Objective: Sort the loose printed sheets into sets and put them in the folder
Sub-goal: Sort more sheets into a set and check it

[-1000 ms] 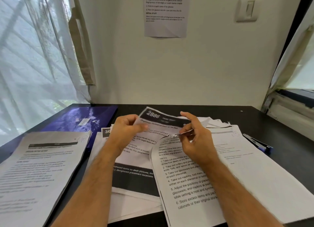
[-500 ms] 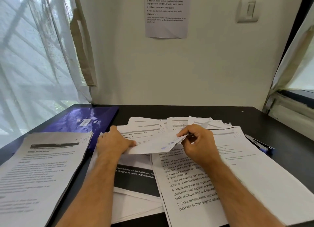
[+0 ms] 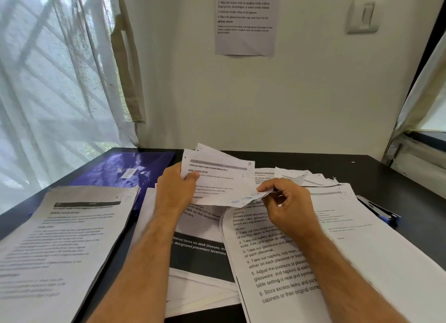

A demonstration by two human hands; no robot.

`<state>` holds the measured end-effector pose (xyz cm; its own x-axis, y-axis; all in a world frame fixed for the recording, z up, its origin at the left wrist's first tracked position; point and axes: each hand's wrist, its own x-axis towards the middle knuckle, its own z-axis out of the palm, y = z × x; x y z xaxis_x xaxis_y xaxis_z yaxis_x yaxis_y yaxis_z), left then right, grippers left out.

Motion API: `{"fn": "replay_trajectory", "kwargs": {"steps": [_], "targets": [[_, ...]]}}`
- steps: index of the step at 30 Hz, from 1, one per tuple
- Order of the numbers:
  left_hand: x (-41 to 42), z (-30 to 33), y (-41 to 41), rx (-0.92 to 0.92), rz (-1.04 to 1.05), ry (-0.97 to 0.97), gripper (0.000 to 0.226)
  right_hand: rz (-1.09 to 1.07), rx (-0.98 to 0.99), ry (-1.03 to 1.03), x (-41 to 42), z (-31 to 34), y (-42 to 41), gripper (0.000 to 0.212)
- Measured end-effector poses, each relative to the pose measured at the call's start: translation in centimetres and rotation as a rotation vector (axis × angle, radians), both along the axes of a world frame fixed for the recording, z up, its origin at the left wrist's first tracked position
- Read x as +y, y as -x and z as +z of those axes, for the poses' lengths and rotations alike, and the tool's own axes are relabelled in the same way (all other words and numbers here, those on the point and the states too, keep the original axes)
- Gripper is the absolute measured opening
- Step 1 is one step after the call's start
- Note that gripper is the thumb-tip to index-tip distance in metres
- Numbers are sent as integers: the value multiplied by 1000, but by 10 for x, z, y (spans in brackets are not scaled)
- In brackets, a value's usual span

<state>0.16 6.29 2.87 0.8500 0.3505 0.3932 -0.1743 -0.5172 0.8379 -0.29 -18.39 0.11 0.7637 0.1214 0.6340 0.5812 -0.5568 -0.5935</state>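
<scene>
I hold a few printed sheets (image 3: pixel 217 177) tilted up above the middle of the desk. My left hand (image 3: pixel 175 187) grips their left edge, thumb on the front. My right hand (image 3: pixel 287 202) pinches their lower right corner. Beneath them lies a loose heap of printed sheets (image 3: pixel 277 262), some with dark header bands. A separate set of sheets (image 3: pixel 60 238) rests at the left. The shiny blue folder (image 3: pixel 125 170) lies flat and closed at the back left, partly under that set.
A blue and black stapler-like object (image 3: pixel 379 211) sits on the black desk (image 3: pixel 398 185) at the right. A printed notice (image 3: pixel 246 20) hangs on the wall ahead. A sheer curtain (image 3: pixel 55 81) covers the window at left. A window frame (image 3: pixel 420 148) borders the right.
Both hands raised the held sheets from nearly flat to tilted up, showing their printed face. The left hand shifted up along the left edge.
</scene>
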Motion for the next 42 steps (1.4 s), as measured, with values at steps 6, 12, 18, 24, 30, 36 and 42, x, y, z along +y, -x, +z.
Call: {"fn": "replay_trajectory", "kwargs": {"steps": [6,12,18,24,30,36,42], "targets": [[0,-1,0,-161,-76,2,45,1,-3,-10,2,1,1,29],[-6,1,4,-125,-281,69,38,-1,24,10,4,4,3,50],[-7,-2,9,19,-334,62,26,17,61,17,6,4,3,59],[-11,0,10,-64,-361,7,33,41,75,92,10,9,6,80],[-16,3,11,-13,-435,-17,26,88,-5,167,18,7,5,52],[-18,2,9,-26,-378,-47,15,116,15,203,18,5,2,45],[-15,9,8,-276,-205,214,39,99,36,213,17,2,0,31]]}}
